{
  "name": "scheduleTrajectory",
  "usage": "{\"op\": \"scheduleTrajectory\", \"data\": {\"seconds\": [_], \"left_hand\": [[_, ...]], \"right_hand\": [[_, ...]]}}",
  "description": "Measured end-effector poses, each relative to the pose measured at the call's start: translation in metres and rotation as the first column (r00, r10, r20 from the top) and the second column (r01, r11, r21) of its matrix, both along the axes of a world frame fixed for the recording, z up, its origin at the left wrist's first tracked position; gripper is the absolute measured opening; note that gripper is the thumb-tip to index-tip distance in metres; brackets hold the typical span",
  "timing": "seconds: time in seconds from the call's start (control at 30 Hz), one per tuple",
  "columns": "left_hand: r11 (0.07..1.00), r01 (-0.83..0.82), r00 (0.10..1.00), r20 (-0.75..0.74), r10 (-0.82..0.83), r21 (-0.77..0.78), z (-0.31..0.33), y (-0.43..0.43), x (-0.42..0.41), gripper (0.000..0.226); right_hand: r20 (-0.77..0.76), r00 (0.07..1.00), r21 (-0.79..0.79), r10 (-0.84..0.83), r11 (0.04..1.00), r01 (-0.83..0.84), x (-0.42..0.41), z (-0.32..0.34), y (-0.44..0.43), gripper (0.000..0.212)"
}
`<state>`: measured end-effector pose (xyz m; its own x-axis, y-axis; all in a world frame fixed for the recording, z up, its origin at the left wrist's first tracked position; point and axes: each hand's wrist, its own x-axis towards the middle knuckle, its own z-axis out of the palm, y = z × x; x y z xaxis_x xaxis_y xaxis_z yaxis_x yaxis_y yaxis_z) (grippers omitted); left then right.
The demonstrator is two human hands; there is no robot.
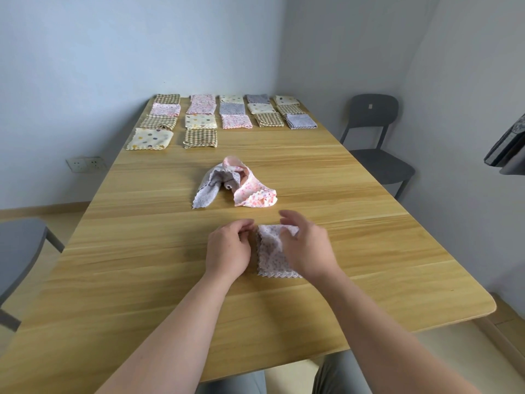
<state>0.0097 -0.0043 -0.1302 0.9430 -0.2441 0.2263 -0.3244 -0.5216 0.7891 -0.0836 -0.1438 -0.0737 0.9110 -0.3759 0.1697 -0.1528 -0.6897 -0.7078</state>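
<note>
Nearest, flat on the counter and close to its front edge: lilac flowered cloth, folded to a small square, zigzag hem along the near side. Left of that cloth, against its far left corner: left grip, fingers curled in; cannot tell whether pinching the hem or merely resting beside it. Over the cloth's right half: right grip, loose and spread, thumb raised, clasping nothing, fingertips at the top layer.

Probably feather-light, limp and unbreakable, with enough texture not to skate on the wood. Likely to sag and fall open if lifted by 1 corner. Best pinched through all layers at a folded edge, or carried flat with 2 grips at opposite sides.

Beyond the cloth, well apart from it: crumpled lilac cloth and crumpled pink cloth, touching each other, not yet folded. Farther beyond the cloth, at the counter's far end: folded squares in 5 columns, gingham, dotted, pink and lilac. Far off to the cloth's right: grey chair.
</note>
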Motion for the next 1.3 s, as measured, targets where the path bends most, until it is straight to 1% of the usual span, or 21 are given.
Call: {"op": "scheduleTrajectory", "data": {"seconds": [0.03,0.1,0.13,0.17,0.2,0.27,0.3,0.37,0.47,0.57,0.67,0.73,0.83,0.87,0.93,1.0,1.1,1.17,1.2,1.23,1.3], "left_hand": [[1.000,0.000,0.999,0.034,-0.001,0.004,0.001,0.000,-0.001,0.033],[0.999,0.035,0.990,0.137,-0.038,0.021,0.003,0.000,-0.004,0.030],[0.994,0.092,0.973,0.205,-0.102,0.057,0.006,-0.001,-0.006,0.032],[0.975,0.173,0.944,0.260,-0.204,0.136,0.009,-0.002,-0.009,0.036],[0.935,0.256,0.903,0.284,-0.322,0.246,0.013,-0.005,-0.012,0.042],[0.803,0.360,0.823,0.243,-0.513,0.475,0.021,-0.014,-0.018,0.048],[0.733,0.372,0.797,0.209,-0.567,0.569,0.023,-0.018,-0.020,0.049],[0.611,0.350,0.790,0.127,-0.600,0.710,0.026,-0.024,-0.023,0.055],[0.482,0.332,0.820,0.004,-0.572,0.811,0.026,-0.022,-0.021,0.065],[0.416,0.375,0.832,-0.103,-0.544,0.829,0.022,-0.012,-0.021,0.070],[0.423,0.409,0.837,-0.148,-0.526,0.809,0.020,-0.006,-0.021,0.071],[0.439,0.432,0.839,-0.172,-0.516,0.788,0.021,-0.007,-0.021,0.072],[0.506,0.435,0.847,-0.148,-0.511,0.744,0.025,-0.010,-0.019,0.074],[0.537,0.430,0.851,-0.126,-0.510,0.726,0.026,-0.011,-0.018,0.074],[0.592,0.419,0.855,-0.081,-0.512,0.688,0.028,-0.010,-0.018,0.069],[0.650,0.408,0.860,-0.029,-0.510,0.641,0.029,-0.011,-0.018,0.062],[0.725,0.407,0.848,0.065,-0.526,0.556,0.028,-0.012,-0.019,0.054],[0.738,0.427,0.810,0.142,-0.569,0.522,0.027,-0.011,-0.023,0.054],[0.728,0.440,0.790,0.159,-0.592,0.526,0.027,-0.012,-0.025,0.055],[0.714,0.450,0.776,0.161,-0.610,0.536,0.027,-0.011,-0.027,0.055],[0.698,0.460,0.759,0.164,-0.630,0.549,0.027,-0.012,-0.033,0.050]], "right_hand": [[0.044,0.997,-0.045,-0.061,0.997,0.063,-0.002,0.000,-0.010,0.040],[0.070,0.989,-0.124,-0.128,0.983,0.136,-0.006,-0.002,-0.028,0.035],[0.064,0.991,-0.166,-0.121,0.977,0.131,-0.007,-0.005,-0.035,0.034],[0.055,0.995,-0.222,-0.085,0.970,0.096,-0.008,-0.009,-0.041,0.034],[0.043,0.999,-0.281,-0.032,0.959,0.042,-0.008,-0.013,-0.046,0.034],[-0.001,0.999,-0.361,0.048,0.931,-0.045,-0.010,-0.019,-0.053,0.035],[-0.030,0.997,-0.377,0.067,0.923,-0.073,-0.010,-0.021,-0.055,0.035],[-0.086,0.992,-0.388,0.096,0.914,-0.122,-0.010,-0.025,-0.058,0.038],[-0.201,0.970,-0.398,0.139,0.893,-0.210,-0.011,-0.030,-0.060,0.043],[-0.310,0.941,-0.397,0.133,0.881,-0.256,-0.018,-0.035,-0.065,0.046],[-0.315,0.938,-0.384,0.143,0.885,-0.263,-0.023,-0.038,-0.068,0.047],[-0.283,0.946,-0.327,0.157,0.912,-0.249,-0.022,-0.037,-0.067,0.046],[-0.097,0.990,-0.180,0.103,0.976,-0.120,-0.023,-0.030,-0.065,0.041],[-0.046,0.996,-0.176,0.076,0.981,-0.083,-0.025,-0.028,-0.065,0.039],[0.004,0.999,-0.195,0.034,0.980,-0.033,-0.030,-0.026,-0.067,0.036],[-0.021,1.000,-0.172,0.014,0.985,-0.018,-0.037,-0.025,-0.068,0.041],[-0.117,0.992,-0.132,0.053,0.989,-0.068,-0.051,-0.026,-0.067,0.057],[-0.124,0.990,-0.156,0.064,0.984,-0.083,-0.061,-0.030,-0.063,0.064],[-0.087,0.994,-0.175,0.059,0.982,-0.073,-0.066,-0.034,-0.062,0.062],[-0.029,0.998,-0.195,0.057,0.979,-0.061,-0.071,-0.038,-0.059,0.054],[0.108,0.992,-0.264,0.063,0.964,-0.033,-0.079,-0.046,-0.054,0.030]]}}
